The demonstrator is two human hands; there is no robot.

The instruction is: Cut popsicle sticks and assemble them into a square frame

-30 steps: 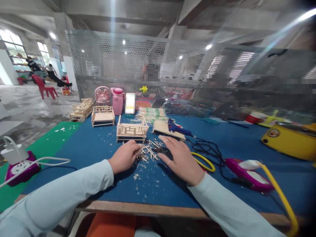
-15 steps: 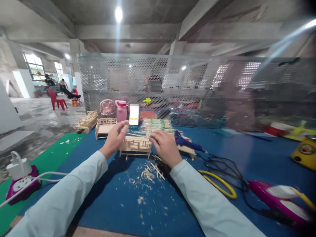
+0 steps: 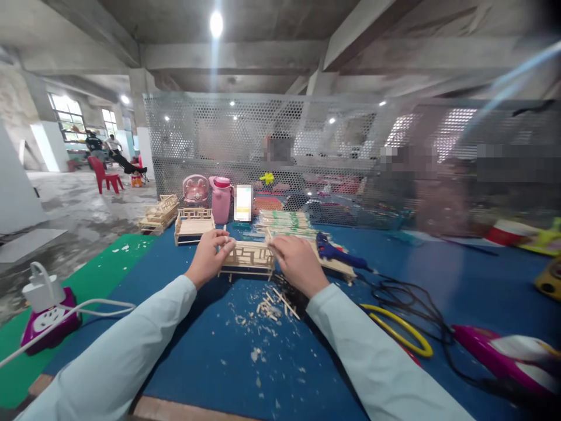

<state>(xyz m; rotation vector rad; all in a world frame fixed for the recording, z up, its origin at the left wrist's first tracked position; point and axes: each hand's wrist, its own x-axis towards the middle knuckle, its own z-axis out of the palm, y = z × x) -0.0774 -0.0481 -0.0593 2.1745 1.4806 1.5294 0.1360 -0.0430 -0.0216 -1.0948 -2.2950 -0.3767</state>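
A small wooden stick frame (image 3: 249, 261) with a lattice rail stands on the blue table (image 3: 210, 362), between my hands. My left hand (image 3: 212, 256) has its fingers closed at the frame's left end. At the right end, my right hand (image 3: 294, 261) pinches the top of the frame, beside a short upright stick. Loose stick offcuts (image 3: 272, 306) lie in front of the frame. Bundled sticks with green bands (image 3: 284, 222) lie behind it. A dark blue glue gun (image 3: 339, 252) rests just right of my right hand.
More stick models (image 3: 195, 225) stand at the back left. A pink bottle (image 3: 221, 202) and a phone (image 3: 243, 203) stand by the mesh screen (image 3: 188, 128). Black cables, a yellow ring (image 3: 401, 333) and a purple power strip (image 3: 495, 351) lie right; another strip (image 3: 49, 318) sits left.
My left hand has come down from above the frame's left corner onto its left end. My right hand stays at the right end. The whole view has shifted slightly.
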